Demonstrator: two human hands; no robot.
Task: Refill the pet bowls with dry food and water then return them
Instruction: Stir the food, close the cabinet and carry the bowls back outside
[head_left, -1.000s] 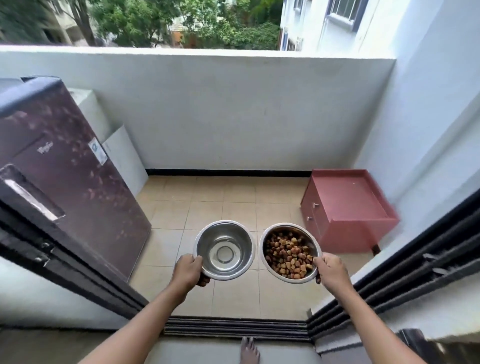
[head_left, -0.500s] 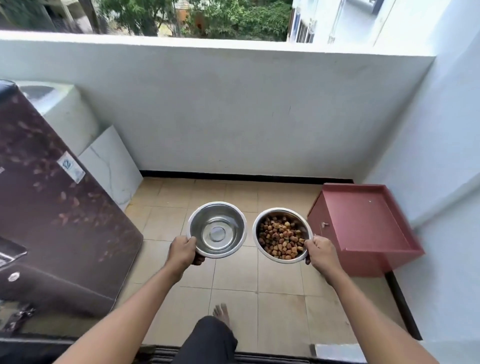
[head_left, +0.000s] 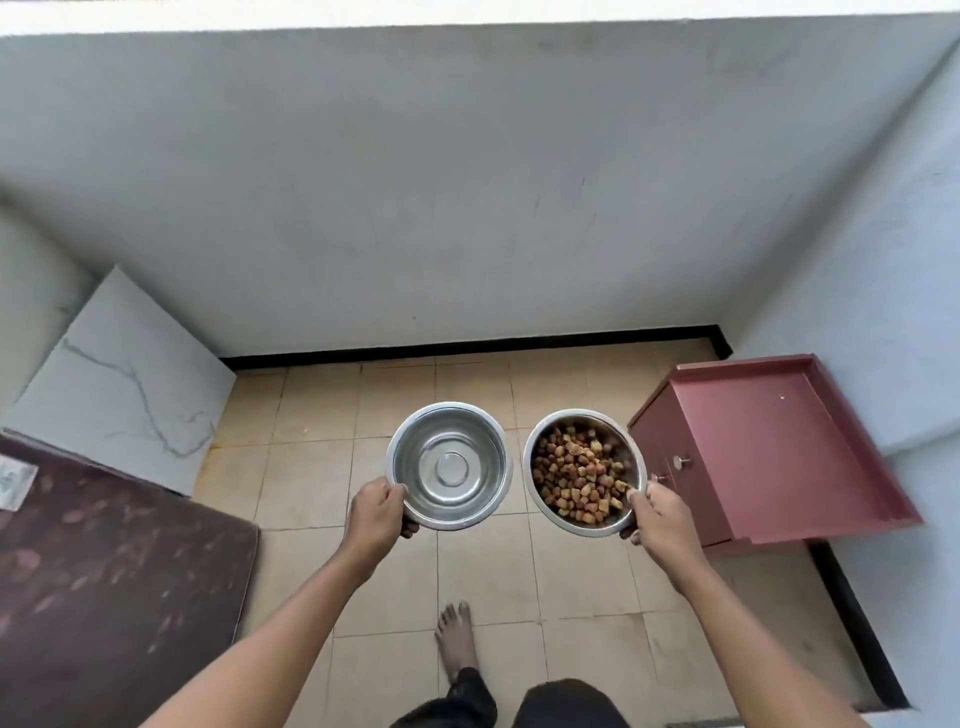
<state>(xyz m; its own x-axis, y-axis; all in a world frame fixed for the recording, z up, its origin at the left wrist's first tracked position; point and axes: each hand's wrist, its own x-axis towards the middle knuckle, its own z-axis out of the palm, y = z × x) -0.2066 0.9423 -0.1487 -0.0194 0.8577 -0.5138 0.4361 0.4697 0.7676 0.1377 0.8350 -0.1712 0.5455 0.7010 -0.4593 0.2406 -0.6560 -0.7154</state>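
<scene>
I hold two round steel bowls out in front of me above the tan tiled balcony floor (head_left: 483, 571). My left hand (head_left: 375, 514) grips the near rim of the left bowl (head_left: 451, 462), which looks shiny inside; whether it holds water I cannot tell. My right hand (head_left: 655, 517) grips the near right rim of the right bowl (head_left: 584, 470), which is filled with brown dry food pieces. The bowls hang side by side, close together, roughly level.
A red low cabinet (head_left: 769, 447) stands at the right against the wall. A dark maroon appliance (head_left: 104, 582) and a leaning white marble slab (head_left: 119, 384) fill the left. The balcony's white parapet wall (head_left: 467, 182) closes the far side. My bare foot (head_left: 457, 639) is on the tiles.
I have stepped through the sliding doorway onto the balcony with both bowls. My view has tilted down; the trees and buildings beyond the wall have left the frame. Both grips are unchanged.
</scene>
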